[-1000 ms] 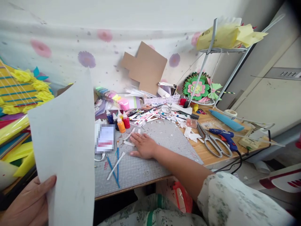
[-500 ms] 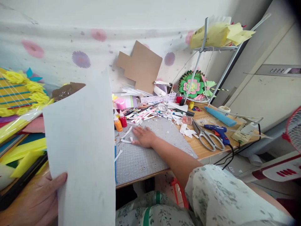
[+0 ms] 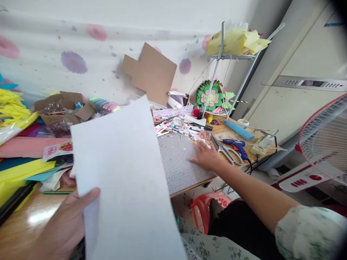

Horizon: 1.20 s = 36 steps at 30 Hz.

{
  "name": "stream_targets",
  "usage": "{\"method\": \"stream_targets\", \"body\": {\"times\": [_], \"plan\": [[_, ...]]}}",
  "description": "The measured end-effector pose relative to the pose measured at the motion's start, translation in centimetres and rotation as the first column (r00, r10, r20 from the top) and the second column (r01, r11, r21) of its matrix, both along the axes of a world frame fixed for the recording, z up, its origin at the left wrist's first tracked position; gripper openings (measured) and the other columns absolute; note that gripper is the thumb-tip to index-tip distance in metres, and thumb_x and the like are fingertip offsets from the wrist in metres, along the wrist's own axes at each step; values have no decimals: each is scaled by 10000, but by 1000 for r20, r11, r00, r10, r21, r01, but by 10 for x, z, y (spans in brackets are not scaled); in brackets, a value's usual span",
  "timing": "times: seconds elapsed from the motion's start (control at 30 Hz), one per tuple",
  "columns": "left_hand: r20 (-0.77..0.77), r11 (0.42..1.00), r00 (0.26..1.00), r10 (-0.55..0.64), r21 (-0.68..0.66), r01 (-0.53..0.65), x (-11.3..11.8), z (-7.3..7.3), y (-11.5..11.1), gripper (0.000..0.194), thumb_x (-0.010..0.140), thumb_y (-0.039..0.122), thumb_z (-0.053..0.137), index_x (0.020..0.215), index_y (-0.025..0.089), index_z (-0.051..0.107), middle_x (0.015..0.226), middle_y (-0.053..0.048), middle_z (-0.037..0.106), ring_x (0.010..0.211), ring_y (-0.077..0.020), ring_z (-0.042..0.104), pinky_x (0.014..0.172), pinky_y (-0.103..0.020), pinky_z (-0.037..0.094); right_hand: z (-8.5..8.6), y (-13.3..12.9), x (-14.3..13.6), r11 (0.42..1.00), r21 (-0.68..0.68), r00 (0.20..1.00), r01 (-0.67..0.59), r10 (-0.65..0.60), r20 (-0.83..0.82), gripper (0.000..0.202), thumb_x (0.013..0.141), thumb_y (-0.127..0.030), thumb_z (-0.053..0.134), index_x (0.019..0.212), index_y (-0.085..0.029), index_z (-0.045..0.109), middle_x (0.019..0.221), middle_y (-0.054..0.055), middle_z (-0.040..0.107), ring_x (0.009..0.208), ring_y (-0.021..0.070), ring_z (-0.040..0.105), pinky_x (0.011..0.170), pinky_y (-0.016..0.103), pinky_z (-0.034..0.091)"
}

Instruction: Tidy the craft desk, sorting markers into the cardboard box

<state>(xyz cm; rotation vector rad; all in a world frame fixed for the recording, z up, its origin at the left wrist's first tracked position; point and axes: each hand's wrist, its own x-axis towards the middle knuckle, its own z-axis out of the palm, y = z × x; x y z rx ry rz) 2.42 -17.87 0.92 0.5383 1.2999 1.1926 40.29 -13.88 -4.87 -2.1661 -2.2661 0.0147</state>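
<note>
The left hand (image 3: 67,224) holds a white sheet (image 3: 121,180) at its left edge, thumb on the near face and fingers behind; the sheet stands raised and tilted in front of the person, hiding part of the mat (image 3: 177,159). The right hand (image 3: 207,157) is flat, palm down and fingers spread, at the right edge of the mat, just beside the scissors (image 3: 229,153); whether anything lies under the palm cannot be told. Behind the sheet, to the left, a brown carton (image 3: 61,96) stands with its flaps open, with clear plastic bags (image 3: 59,128) in and before it; what the bags contain is too small to tell. Beyond the mat, a low white box (image 3: 173,111) with handwriting on its front has white rolled paper (image 3: 175,103) standing out of its top at a slant. A small pink case (image 3: 205,135) lies just past the right hand, its contents unclear. Loose pens (image 3: 165,127) are heaped near the box, with a metal ring (image 3: 177,123) on top of them. A glue gun (image 3: 235,144) lies to the right of the scissors. On the top shelf of the rack (image 3: 217,70) rests a yellow bag (image 3: 226,41), something red showing behind its right end. A paper flower (image 3: 210,97) stands by the rack's foot.
</note>
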Motion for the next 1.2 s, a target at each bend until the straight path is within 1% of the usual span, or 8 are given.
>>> {"method": "stream_targets", "body": {"times": [0.13,0.3,0.4,0.57,0.67,0.77,0.9,1.2], "plan": [[102,939,933,-344,27,344,50,-17,-6,591,589,302,833,1128,153,641,978,-103,746,855,-311,706,732,-370,583,31,-29,17,973,172,908,151,-68,-413,527,904,-461,440,1292,-124,558,1439,167,435,1343,318,368,1097,523,258],[82,902,898,-431,67,427,107,-34,-4,532,620,365,810,1047,94,643,971,-144,735,848,-292,697,763,-377,540,37,-59,-4,949,-282,136,144,-301,-944,640,851,-502,510,1409,-213,390,919,62,703,712,190,664,596,309,513],[42,881,884,-466,116,458,118,-39,3,526,674,388,764,1089,115,591,1051,-140,702,873,-263,677,768,-374,525,27,-60,-2,934,-314,-51,170,-310,-949,805,691,-232,668,1421,-229,328,783,-4,683,596,151,632,531,254,483],[-539,816,829,-149,406,411,99,-48,13,484,804,388,623,1226,232,446,1360,-113,468,1013,-227,591,791,-385,517,12,-54,15,911,-377,2,166,-383,-924,734,688,-172,603,1378,-248,364,780,-9,681,559,143,623,460,223,443],[-895,486,430,116,429,762,93,-50,9,401,837,268,583,1228,258,493,1354,-94,483,1202,-254,482,986,-452,425,3,-53,19,912,-378,26,158,-387,-922,707,714,-179,572,1385,-243,360,771,-6,678,585,152,635,498,243,466],[-983,149,46,175,73,986,103,-51,1,625,766,303,696,1336,286,441,1469,-96,402,1380,-318,288,1100,-559,282,-2,-53,19,913,-368,42,176,-380,-924,734,728,-200,575,1417,-244,327,693,-33,635,550,145,608,479,234,435],[-941,-10,-246,234,-255,967,122,-61,-5,1144,498,401,887,1455,326,265,1553,-162,229,1413,-420,175,1065,-650,261,3,-53,16,911,-369,78,184,-388,-918,671,703,-275,629,1345,-192,450,732,-28,595,566,115,555,482,214,395],[-786,-21,10,618,-4,1000,120,-94,-8,612,869,249,583,1403,429,346,1501,-66,377,1368,-316,351,1067,-478,342,-8,-43,22,902,-411,303,132,-431,-850,758,707,-318,563,1429,-206,359,673,-50,440,512,106,437,446,218,292]]}}
